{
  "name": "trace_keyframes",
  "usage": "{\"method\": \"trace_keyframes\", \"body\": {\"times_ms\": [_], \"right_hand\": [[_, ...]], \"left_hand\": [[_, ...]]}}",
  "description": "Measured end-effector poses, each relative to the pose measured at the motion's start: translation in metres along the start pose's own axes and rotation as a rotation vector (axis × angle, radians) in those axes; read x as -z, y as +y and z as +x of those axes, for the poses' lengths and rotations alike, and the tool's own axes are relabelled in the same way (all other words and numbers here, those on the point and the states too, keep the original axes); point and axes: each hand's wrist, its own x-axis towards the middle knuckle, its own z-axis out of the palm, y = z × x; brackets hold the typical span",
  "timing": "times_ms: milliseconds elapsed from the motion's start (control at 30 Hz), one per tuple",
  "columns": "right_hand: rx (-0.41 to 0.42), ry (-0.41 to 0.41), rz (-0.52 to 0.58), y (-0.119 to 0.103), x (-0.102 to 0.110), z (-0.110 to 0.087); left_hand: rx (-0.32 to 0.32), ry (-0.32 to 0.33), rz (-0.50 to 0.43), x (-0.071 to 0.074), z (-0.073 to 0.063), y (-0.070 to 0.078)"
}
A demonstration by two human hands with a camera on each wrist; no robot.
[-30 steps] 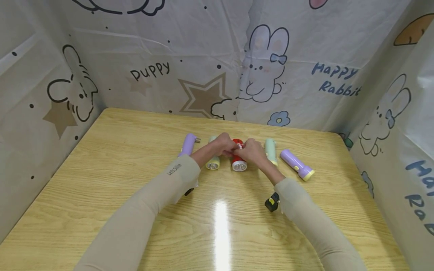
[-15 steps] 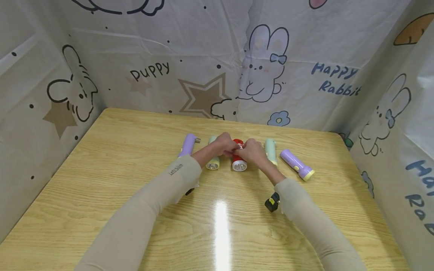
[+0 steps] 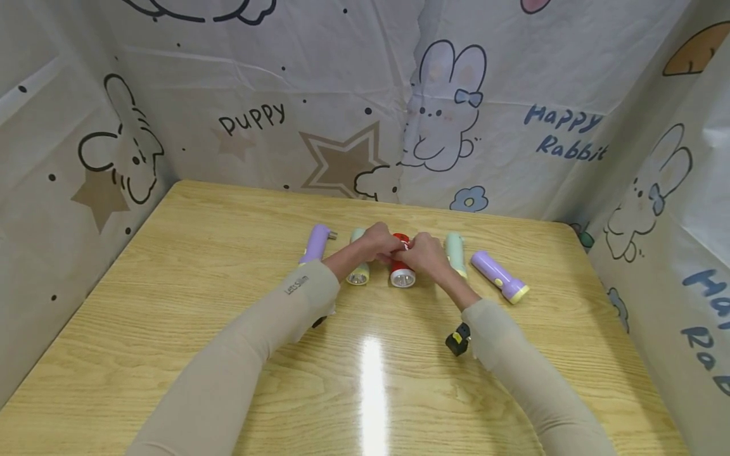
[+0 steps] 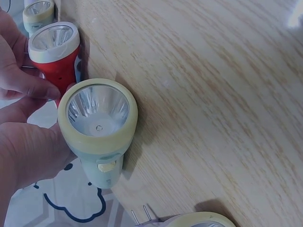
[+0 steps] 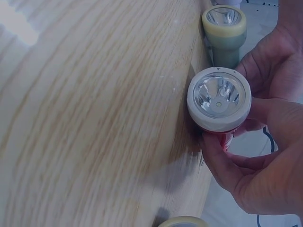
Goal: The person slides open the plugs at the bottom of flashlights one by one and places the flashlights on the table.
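Observation:
A red flashlight (image 3: 402, 271) with a white head lies on the table, its lens facing me. My right hand (image 3: 423, 254) grips its red body, with fingers and thumb bent around it just behind the head (image 5: 218, 100). From the other side my left hand (image 3: 379, 244) holds the same body, its fingertips partly hidden behind the flashlights. Right beside the left hand is a mint flashlight (image 4: 99, 127) with a pale yellow rim and a small switch; the left forearm passes over it in the head view.
Left of the hands lies a purple flashlight (image 3: 315, 244) with metal plug prongs sticking out. To the right are a second mint flashlight (image 3: 455, 253) and a purple flashlight (image 3: 499, 277) set at an angle. A printed cloth (image 3: 256, 152) walls the table's back and sides.

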Motion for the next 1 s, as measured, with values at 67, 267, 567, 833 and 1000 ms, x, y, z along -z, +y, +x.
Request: {"method": "trace_keyframes", "body": {"times_ms": [67,267,567,833,1000], "right_hand": [[-0.001,-0.011,-0.002,0.0,0.001,0.0],[0.015,-0.061,0.014,-0.001,0.008,-0.001],[-0.003,-0.084,-0.002,-0.006,0.023,-0.004],[-0.006,-0.059,0.009,-0.005,0.036,-0.005],[0.002,-0.025,-0.01,-0.002,0.043,-0.005]], "left_hand": [[0.002,-0.002,0.015,0.0,0.001,0.001],[0.029,0.004,0.02,0.0,0.003,0.004],[0.036,-0.016,-0.039,-0.001,0.0,0.005],[0.036,-0.024,-0.083,-0.002,-0.003,0.005],[0.041,-0.017,-0.075,-0.004,-0.001,0.006]]}}
